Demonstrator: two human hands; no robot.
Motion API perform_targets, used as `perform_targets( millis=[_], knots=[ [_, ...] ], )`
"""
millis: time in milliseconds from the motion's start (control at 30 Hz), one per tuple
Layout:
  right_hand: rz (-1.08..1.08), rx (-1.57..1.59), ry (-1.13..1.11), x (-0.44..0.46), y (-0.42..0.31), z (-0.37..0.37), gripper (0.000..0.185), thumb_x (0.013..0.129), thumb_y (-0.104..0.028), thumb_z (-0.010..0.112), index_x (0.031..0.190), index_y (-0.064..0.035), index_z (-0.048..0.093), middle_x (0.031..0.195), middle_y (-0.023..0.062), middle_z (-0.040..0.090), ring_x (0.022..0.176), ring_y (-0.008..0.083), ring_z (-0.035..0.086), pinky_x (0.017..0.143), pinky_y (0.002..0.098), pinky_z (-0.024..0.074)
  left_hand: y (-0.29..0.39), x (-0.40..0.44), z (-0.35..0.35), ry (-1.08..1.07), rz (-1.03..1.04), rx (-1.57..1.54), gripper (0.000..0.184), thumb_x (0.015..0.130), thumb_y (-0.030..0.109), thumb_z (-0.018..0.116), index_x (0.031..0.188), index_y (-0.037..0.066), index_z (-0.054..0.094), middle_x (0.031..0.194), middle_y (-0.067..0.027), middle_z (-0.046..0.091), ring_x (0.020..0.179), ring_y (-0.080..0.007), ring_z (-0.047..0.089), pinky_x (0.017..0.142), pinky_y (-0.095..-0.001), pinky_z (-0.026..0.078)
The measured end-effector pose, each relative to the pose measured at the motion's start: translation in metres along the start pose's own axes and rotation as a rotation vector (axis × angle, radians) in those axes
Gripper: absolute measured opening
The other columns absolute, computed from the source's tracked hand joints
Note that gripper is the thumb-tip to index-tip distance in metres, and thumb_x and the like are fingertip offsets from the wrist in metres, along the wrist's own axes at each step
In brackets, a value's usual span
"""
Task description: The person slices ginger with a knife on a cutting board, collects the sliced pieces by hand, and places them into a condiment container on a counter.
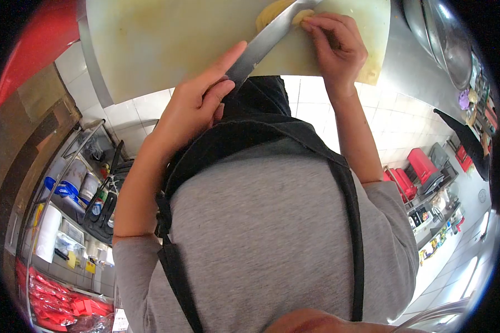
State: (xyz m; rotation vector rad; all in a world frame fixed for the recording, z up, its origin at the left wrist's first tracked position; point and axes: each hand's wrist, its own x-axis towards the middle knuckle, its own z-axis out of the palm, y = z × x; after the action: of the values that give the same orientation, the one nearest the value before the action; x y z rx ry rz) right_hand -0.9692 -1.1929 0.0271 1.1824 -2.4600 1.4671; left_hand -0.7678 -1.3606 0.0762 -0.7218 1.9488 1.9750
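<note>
My left hand [203, 91] is closed round the handle end of a large kitchen knife [258, 50], its index finger stretched along the blade. The wide steel blade slants up and to the right over a pale cutting board [166, 39]. Near the top edge, a rounded pale yellow piece of food [268, 13] lies on the board, partly hidden behind the blade; its exact kind does not show. Across the blade, my right hand [339, 50] pinches a smaller yellow piece [301, 16] between thumb and fingertips, close to the knife.
Metal bowls [439, 39] stand on a steel counter at the upper right. A red surface [36, 50] borders the board on the left. Below left, a wire rack [66, 161] holds tubs and red plastic bags [50, 297]. Red containers [425, 166] are at the right.
</note>
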Motion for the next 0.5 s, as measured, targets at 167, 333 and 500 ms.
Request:
perform_targets(
  millis=[167,333,500],
  knots=[
    [0.001,0.056,0.012,-0.002,0.007,0.001,0.015,0.08,0.007,0.075,0.092,-0.0014,0.075,0.097,0.0057,0.068,0.086,0.0126,0.065,0.073,0.024,0.0536,0.004,0.0,0.005,0.013,-0.007,0.02,0.057,0.098,0.007,0.052,0.15,0.027,0.042,0.072,-0.002,0.051,0.055,-0.0088,0.049,0.057,-0.0254,0.046],
    [0.03,0.045,0.013,-0.005,0.006,0.0,0.014,0.08,0.005,0.075,0.092,-0.0023,0.075,0.098,0.0053,0.068,0.087,0.0126,0.066,0.074,0.025,0.0542,-0.009,-0.01,0.009,0.027,-0.043,0.066,0.058,0.099,0.009,0.054,0.151,0.032,0.041,0.066,-0.0017,0.049,0.056,-0.0094,0.05,0.059,-0.0265,0.047],
    [-0.075,-0.085,0.025,0.0,0.002,0.0,0.014,0.078,0.006,0.076,0.09,-0.003,0.075,0.095,0.0064,0.07,0.087,0.0154,0.065,0.075,0.0265,0.0538,-0.016,-0.017,0.008,0.04,-0.004,0.09,0.059,0.099,0.01,0.054,0.151,0.036,0.039,0.061,-0.0014,0.048,0.055,-0.0097,0.049,0.059,-0.0269,0.047]
  ],
)
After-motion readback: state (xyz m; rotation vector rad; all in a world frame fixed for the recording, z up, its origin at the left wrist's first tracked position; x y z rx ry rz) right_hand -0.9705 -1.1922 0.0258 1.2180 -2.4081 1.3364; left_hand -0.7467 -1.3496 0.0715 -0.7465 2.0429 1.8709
